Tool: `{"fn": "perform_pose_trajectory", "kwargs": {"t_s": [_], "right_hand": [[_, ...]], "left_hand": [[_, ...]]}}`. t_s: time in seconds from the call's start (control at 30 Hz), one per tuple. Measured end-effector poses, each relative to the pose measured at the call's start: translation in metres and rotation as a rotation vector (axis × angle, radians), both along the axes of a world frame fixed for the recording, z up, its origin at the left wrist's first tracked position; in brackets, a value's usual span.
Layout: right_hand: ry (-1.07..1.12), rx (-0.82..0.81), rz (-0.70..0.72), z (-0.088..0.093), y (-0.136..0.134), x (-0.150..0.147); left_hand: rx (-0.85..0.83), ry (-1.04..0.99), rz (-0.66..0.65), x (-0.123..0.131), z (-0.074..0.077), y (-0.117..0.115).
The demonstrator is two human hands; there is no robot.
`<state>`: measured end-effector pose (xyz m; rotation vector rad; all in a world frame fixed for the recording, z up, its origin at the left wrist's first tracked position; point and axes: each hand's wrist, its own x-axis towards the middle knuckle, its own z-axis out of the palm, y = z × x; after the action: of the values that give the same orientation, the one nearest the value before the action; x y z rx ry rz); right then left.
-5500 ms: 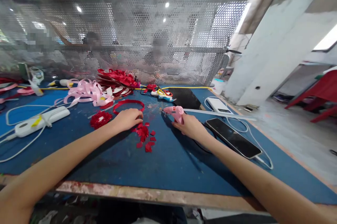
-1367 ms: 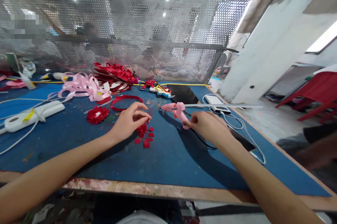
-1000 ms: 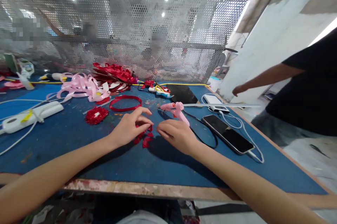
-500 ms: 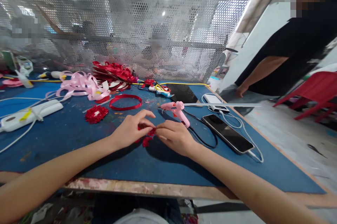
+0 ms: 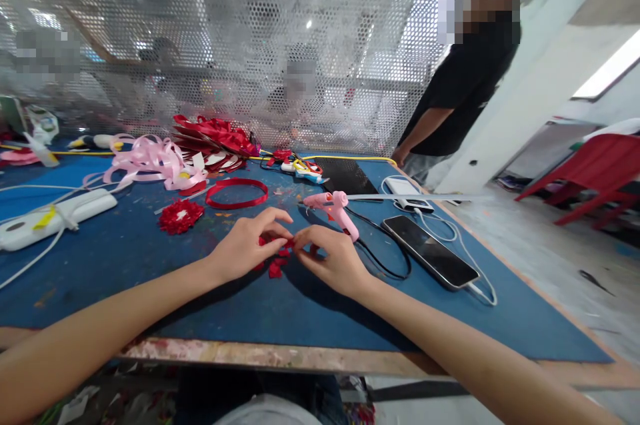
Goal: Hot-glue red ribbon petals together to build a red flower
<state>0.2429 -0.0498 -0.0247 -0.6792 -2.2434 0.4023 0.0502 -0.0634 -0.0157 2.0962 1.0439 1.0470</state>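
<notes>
Over the blue table top (image 5: pixel 190 312), my left hand (image 5: pixel 245 245) and my right hand (image 5: pixel 333 257) meet fingertip to fingertip. Both pinch a small red ribbon (image 5: pixel 276 268), whose folded bits hang below the fingers; part of it is hidden behind my left hand. Just beyond my right hand lies a pink glue gun (image 5: pixel 343 215) with a long clear glue stick out of its back. A frilly red ribbon flower (image 5: pixel 181 216) with a pale centre rests left of my left hand. Behind the hands is a loop of red ribbon (image 5: pixel 237 204).
Pink ribbon (image 5: pixel 145 162) and a pile of red ribbon pieces (image 5: pixel 215 138) lie at the back. A white power strip (image 5: pixel 90 206) is at left; a phone (image 5: pixel 431 252) and a power bank (image 5: pixel 403 189) with cables are at right. A person (image 5: pixel 450 92) stands past the perforated metal screen (image 5: pixel 260 32).
The person at the right has moved away, toward the screen. My right fingers have shifted slightly and arched at the ribbon; my left hand stays almost in place.
</notes>
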Motion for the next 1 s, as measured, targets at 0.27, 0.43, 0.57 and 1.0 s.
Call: {"fn": "perform_pose_trajectory", "kwargs": {"t_s": [0.27, 0.43, 0.57, 1.0], "right_hand": [[0.052, -0.033, -0.032, -0.003, 0.0, 0.0], [0.144, -0.004, -0.127, -0.001, -0.002, -0.001], [0.173, 0.019, -0.128, 0.001, -0.004, -0.001], [0.148, 0.092, -0.12, -0.001, -0.004, 0.0]], "left_hand": [[0.06, -0.001, 0.025, 0.001, -0.001, -0.001], [0.086, 0.058, 0.048, 0.001, -0.004, 0.0], [0.111, 0.072, 0.071, 0.003, -0.009, -0.002], [0.123, 0.014, 0.095, 0.005, -0.011, -0.002]]}}
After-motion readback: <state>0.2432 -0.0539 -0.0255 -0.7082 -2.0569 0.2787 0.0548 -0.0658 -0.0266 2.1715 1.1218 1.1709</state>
